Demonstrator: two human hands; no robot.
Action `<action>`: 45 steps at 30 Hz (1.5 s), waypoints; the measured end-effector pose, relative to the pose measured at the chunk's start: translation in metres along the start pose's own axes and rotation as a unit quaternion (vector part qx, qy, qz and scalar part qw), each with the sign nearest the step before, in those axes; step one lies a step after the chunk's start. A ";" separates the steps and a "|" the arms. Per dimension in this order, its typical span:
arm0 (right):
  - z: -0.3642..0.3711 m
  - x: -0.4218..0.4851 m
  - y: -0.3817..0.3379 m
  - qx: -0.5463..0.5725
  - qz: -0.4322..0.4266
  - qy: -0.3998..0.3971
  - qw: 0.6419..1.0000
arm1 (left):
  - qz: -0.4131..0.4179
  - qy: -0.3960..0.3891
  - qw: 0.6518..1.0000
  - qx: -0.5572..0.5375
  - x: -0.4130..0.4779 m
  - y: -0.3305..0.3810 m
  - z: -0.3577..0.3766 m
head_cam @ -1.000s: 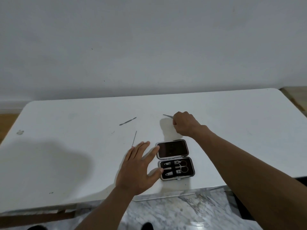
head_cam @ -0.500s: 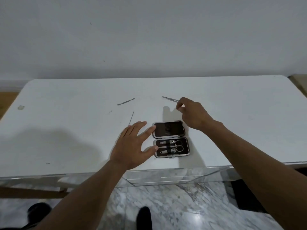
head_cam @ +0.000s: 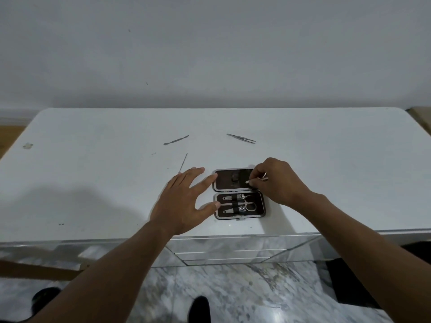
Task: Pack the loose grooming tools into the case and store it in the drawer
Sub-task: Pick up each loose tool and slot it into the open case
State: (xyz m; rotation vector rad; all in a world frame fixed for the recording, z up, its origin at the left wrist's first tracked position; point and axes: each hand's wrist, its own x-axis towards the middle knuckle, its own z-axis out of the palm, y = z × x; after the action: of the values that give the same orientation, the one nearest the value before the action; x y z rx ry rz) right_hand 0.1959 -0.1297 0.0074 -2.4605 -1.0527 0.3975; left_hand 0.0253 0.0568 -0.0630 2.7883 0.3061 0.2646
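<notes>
Just near the front edge of the white surface (head_cam: 93, 183), lying open flat: the case (head_cam: 239, 193), lid half farther away, tray half nearer. Strapped in the tray half under a dark band: two nail clippers (head_cam: 233, 197) and a pair of small scissors (head_cam: 247, 204). Left hand (head_cam: 184, 206) resting palm down just beside the case on its left, fingers (head_cam: 193, 176) spread wide, index tip touching the lid half's left edge and thumb tip touching the tray half's left edge. Right hand (head_cam: 277, 183) over the lid half's right end, fingers pressed together and pinching a small metal tool (head_cam: 256, 181), pale tip pointing left over the lid's dark lining; exact kind of tool too small to tell. Loose on the surface beyond the case: tweezers (head_cam: 241, 138) well behind the right hand, a slim pusher-like tool (head_cam: 176, 140) to their left, and a thin needle-like pick (head_cam: 183, 162) near the left hand's fingertips. Mirrored drawer fronts (head_cam: 233, 250) below the surface's front edge, all closed.
</notes>
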 end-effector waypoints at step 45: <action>-0.004 -0.009 0.005 -0.184 -0.170 -0.043 0.967 | -0.006 0.011 1.000 -0.007 -0.001 0.000 0.000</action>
State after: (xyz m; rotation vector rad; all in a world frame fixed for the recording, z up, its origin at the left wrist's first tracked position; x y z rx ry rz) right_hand 0.1946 -0.1404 0.0090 -2.5160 -1.6837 0.2144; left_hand 0.0244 0.0569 -0.0630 2.7703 0.3253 0.2928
